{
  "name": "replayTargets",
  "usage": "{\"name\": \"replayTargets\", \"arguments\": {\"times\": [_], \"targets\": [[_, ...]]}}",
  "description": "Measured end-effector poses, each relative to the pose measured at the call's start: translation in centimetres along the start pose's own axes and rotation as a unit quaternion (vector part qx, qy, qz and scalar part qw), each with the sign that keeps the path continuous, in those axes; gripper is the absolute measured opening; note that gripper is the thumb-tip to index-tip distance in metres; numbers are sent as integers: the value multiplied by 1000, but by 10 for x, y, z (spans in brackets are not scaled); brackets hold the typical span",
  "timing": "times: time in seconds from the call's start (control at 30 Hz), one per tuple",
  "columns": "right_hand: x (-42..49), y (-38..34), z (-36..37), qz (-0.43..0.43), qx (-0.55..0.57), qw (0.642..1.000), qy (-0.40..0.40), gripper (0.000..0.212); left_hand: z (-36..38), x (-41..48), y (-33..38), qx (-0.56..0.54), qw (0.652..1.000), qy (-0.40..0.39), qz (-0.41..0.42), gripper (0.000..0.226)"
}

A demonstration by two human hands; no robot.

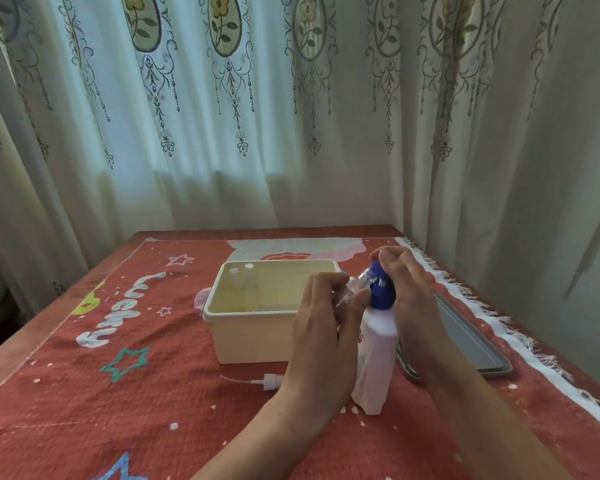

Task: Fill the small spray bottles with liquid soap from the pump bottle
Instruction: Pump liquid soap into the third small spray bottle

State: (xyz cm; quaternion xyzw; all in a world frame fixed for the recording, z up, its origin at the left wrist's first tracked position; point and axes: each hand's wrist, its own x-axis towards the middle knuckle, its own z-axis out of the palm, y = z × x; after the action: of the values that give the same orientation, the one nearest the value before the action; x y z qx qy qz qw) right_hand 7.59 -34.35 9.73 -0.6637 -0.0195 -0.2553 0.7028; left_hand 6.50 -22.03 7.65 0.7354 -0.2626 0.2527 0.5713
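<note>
1. The left hand (326,327) is closed around a clear small spray bottle (355,287), which is held uncapped and tilted with its mouth toward the nozzle.
2. The right hand (409,292) is curled over the blue pump head (381,287) of the white pump bottle (374,362), which stands upright on the cloth (153,393) between the wrists.
3. Whether soap is flowing cannot be told, and the level in the held bottle is not readable.
4. Step judged: filling is under way on this one bottle.
5. A loose spray cap (269,381) with its dip tube lies on the cloth just left of the left wrist. It is judged to belong to the held bottle and is yet to be refitted.
6. Two capped bottles (242,280) stand in the far left corner of the cream box (257,341). Whether they are filled cannot be told.
7. Room: the box sits just behind the left hand and close to the pump bottle. A grey tray (465,341) lies under and beyond the right forearm, near the fringed cloth edge.
8. Open cloth is available to the left and toward the viewer. The bench (94,278) edge is well apart on the left, and the curtain (291,133) hangs close behind.
</note>
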Motion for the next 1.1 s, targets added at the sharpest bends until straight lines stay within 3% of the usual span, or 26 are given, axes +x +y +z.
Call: {"name": "replayTargets", "arguments": {"times": [0.07, 0.17, 1.1], "targets": [[-2, -1, 0, 18, 9, 1000, -2, 23, -1, 1, 1, -8, 1000, 1, 3, 18], [0, -1, -1, 3, 7, 1000, 2, 9, 0, -1, 1, 3, 1000, 0, 6, 17], [-1, -8, 3, 30, 10, 999, 15, 11, 1, -3, -4, 3, 1000, 13, -2, 13]]}}
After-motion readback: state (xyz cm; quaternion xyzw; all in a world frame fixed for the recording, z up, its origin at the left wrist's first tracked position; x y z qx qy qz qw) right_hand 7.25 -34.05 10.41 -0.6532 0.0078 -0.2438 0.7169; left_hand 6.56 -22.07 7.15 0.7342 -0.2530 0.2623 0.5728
